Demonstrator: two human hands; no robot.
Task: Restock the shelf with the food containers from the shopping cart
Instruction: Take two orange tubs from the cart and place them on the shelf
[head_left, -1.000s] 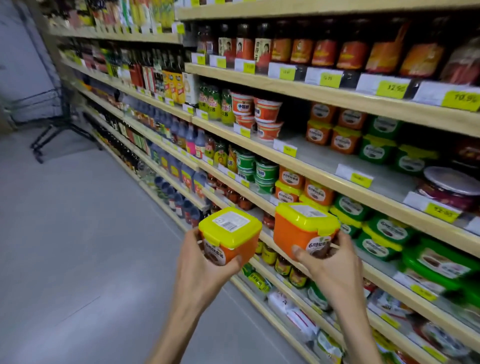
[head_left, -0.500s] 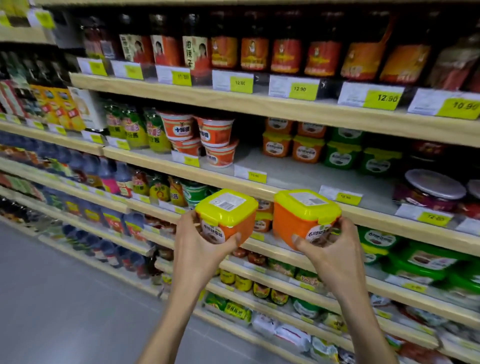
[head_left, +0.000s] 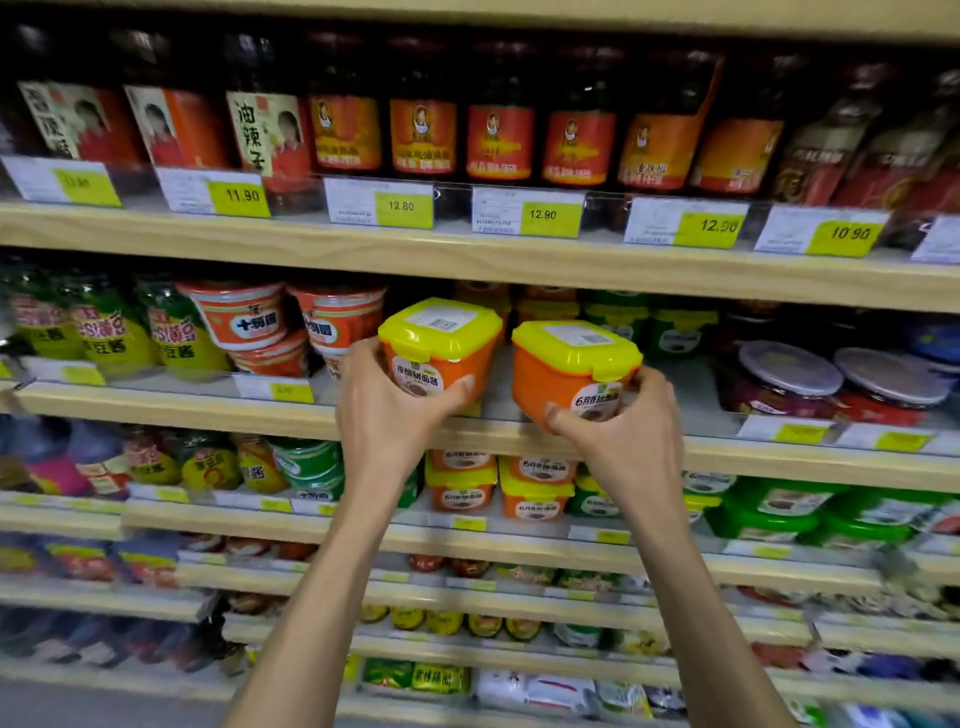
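Each of my hands holds an orange tub with a yellow lid, both raised at the front edge of the wooden shelf (head_left: 208, 410). My left hand (head_left: 387, 415) grips the left orange tub (head_left: 441, 348) from below and the side. The right orange tub (head_left: 571, 369) is tilted a little, with my right hand (head_left: 623, 431) closed around its lower right corner. Both tubs hover over a bare stretch of that shelf, in front of more orange tubs (head_left: 545, 306) and green tubs (head_left: 670, 327) at the back. The shopping cart is out of view.
Red-and-white bowls (head_left: 239, 317) stand left of the tubs, flat red jars with clear lids (head_left: 789, 379) to the right. Dark sauce jars (head_left: 498, 135) fill the shelf above. Stacked orange tubs (head_left: 535, 488) and green tubs sit one shelf below.
The view has swung to face the shelves and come closer. Both hands have lifted their tubs from below the shelf edge up to the level of the middle shelf.
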